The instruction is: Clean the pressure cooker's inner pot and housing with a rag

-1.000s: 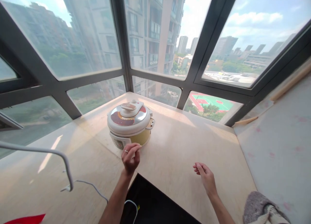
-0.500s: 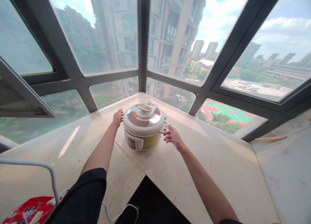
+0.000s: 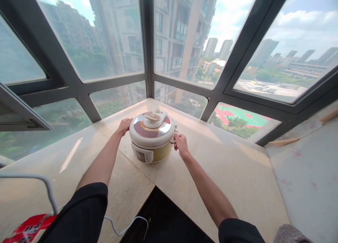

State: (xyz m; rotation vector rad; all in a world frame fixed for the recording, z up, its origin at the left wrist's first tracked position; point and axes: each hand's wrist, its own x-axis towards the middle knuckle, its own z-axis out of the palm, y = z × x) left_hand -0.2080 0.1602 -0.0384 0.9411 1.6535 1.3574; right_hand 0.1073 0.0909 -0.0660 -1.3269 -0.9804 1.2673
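An electric pressure cooker stands upright on the pale stone counter, with a white rim, a shiny brown-and-silver lid and a control panel facing left of front. At its left side my left hand is closed against the cooker; the handle there is hidden behind the fingers and the rim. My right hand has its fingers wrapped around the white side handle on the right. The lid knob is untouched on top.
Windows with grey frames meet in a corner behind the counter. A black panel lies at the front, with a white cable over it. A red packet and a grey bent tube are at lower left.
My right hand has moved in and closed on the right handle. My left hand has closed in against the cooker's left side. The view has shifted slightly; the cooker still rests on the counter.
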